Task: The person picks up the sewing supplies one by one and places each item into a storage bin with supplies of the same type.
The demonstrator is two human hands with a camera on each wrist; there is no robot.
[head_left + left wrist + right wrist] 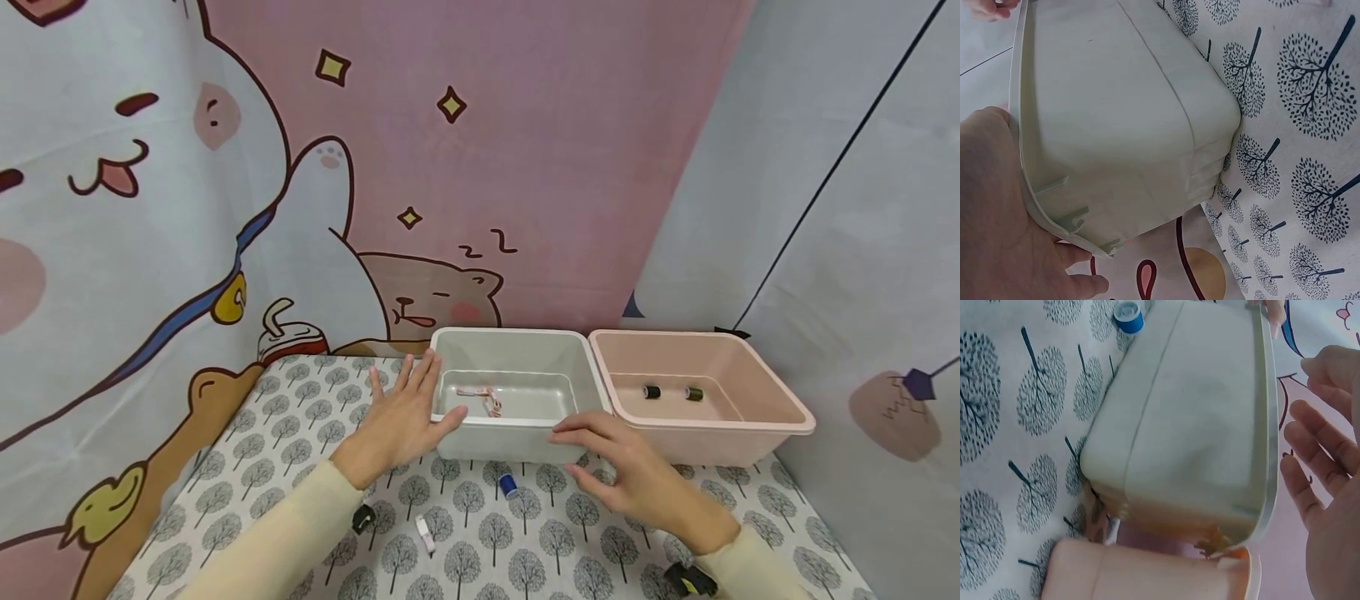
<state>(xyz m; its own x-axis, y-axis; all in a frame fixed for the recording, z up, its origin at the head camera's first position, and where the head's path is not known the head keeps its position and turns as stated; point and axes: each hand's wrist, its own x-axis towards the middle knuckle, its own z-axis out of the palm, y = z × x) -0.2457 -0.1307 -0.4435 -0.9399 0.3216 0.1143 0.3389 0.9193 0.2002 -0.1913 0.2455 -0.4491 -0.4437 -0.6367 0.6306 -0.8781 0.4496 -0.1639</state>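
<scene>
A white bin stands on the table with a small tangle of thin pink cord inside. My left hand lies at its left front corner, fingers straight and spread along the rim; in the left wrist view the palm is against the rim. Near the front right corner of the same bin is my right hand, its fingers relaxed. The right wrist view shows these fingers just off the rim with nothing in them. On the cloth before the bin lies a blue thread spool.
To the right, a pink bin stands against the white one, with a black spool and a dark green spool inside. A small white object lies on the tree-print cloth. Behind hangs a cartoon curtain.
</scene>
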